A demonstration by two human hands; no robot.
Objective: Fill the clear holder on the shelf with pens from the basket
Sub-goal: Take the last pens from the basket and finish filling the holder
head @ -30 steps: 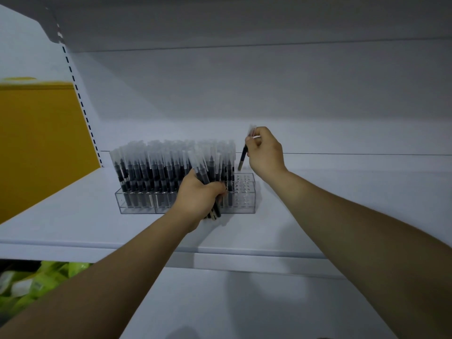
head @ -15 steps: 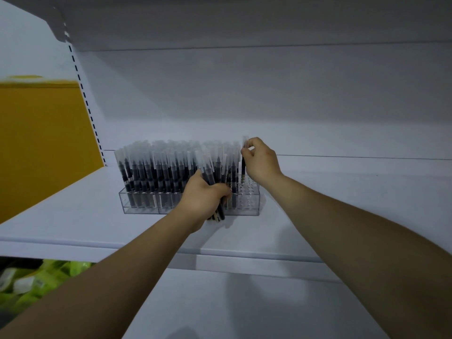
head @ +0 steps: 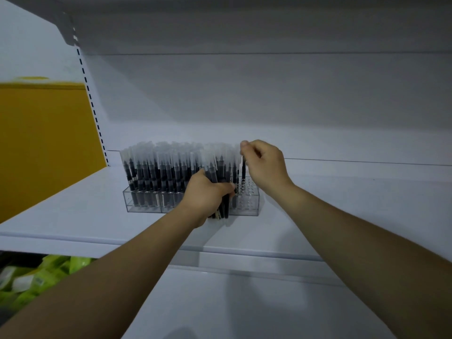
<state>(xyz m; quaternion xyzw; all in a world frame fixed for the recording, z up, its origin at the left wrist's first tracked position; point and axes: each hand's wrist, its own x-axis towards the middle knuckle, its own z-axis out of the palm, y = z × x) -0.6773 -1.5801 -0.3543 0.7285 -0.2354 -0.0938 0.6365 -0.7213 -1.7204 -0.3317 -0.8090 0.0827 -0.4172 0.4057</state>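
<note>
A clear holder (head: 249,204) stands on the white shelf (head: 73,211), packed with several black pens with frosted caps (head: 156,172); only its right end shows bare holes. My left hand (head: 205,196) grips a bundle of pens (head: 221,192) upright in front of the holder. My right hand (head: 265,165) is above the holder's right end and pinches the cap of one pen (head: 243,168) that stands upright in a hole there. The basket is out of view.
A yellow panel (head: 41,143) borders the shelf on the left beside a slotted upright (head: 91,106). Another shelf hangs overhead. Green packets (head: 36,277) lie on the level below at the lower left.
My right hand has brought its single pen down from above into the holder's right end. My left hand has kept its bundle in front of the holder.
</note>
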